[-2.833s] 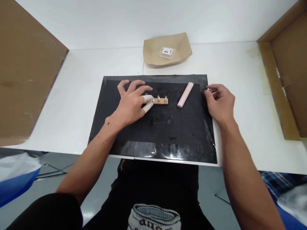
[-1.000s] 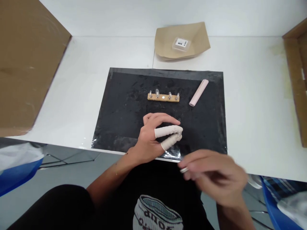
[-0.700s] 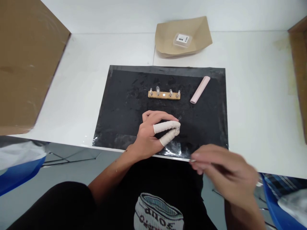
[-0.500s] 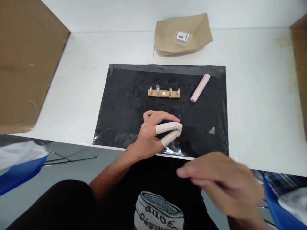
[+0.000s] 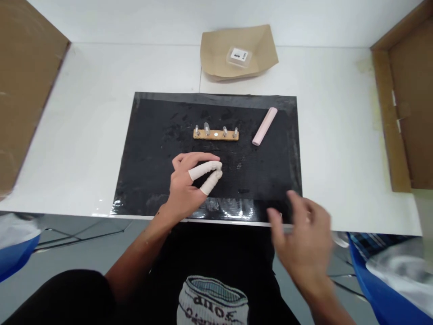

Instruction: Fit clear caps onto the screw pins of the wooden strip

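My left hand [image 5: 189, 180] rests over the black mat [image 5: 152, 158], with white finger covers [image 5: 202, 170] on thumb and index finger. Those two fingertips are pinched together, and whatever tiny piece sits between them is too small to name. Blurred by motion, my right hand [image 5: 302, 230] hovers at the mat's front right edge, thumb and fingers apart, with nothing visible in it. Beyond my left hand lies a narrow tan strip [image 5: 219, 135] bearing several clear, nail-shaped tips [image 5: 207, 129] standing up. A slim pink bar [image 5: 264, 126] lies slanted to its right.
At the back of the white table [image 5: 334, 135] stands a brown paper tray [image 5: 216, 67] holding a small clear box [image 5: 239, 57] with a label. Brown cardboard panels [image 5: 27, 90] border the left and right sides. Blue chairs [image 5: 379, 280] stand below the table's front.
My right hand has swung forward from over my lap to the mat's edge, and its fingers have spread. My left hand keeps its pinch. The view has shifted right.
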